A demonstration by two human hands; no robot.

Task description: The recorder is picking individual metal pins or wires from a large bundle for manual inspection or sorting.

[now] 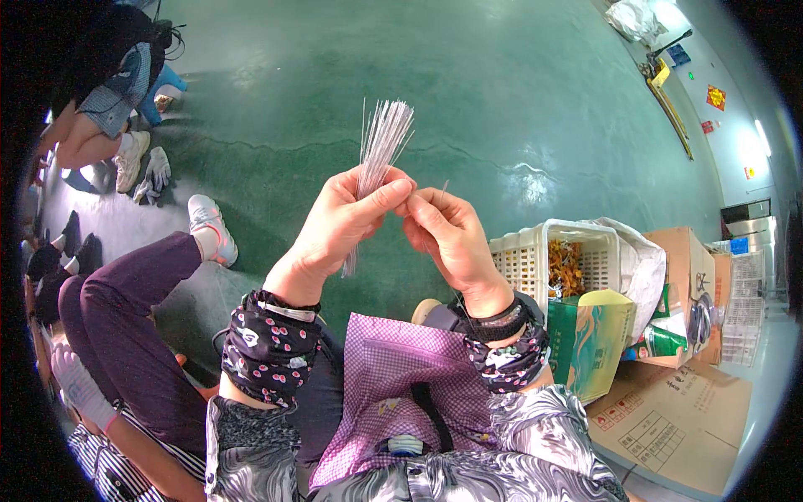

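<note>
My left hand [345, 213] is closed around a bundle of thin, pale wires or strands [386, 138]. Their upper ends fan out above the fist, and the lower ends poke out beneath it. My right hand [447, 233] meets it at the fingertips, thumb and index finger pinched together. A fine strand seems to stick up past the right fingers, but it is too thin to make out surely. Below both hands a purple checked apron [381, 376] covers my lap.
At right stand a white plastic crate [520, 263] holding orange-brown pieces, a green-yellow box [590, 343] and cardboard boxes [673, 247]. Flattened cardboard [677, 427] lies on the floor. Co-workers sit at left, near gloves [154, 174] on the green floor [293, 92].
</note>
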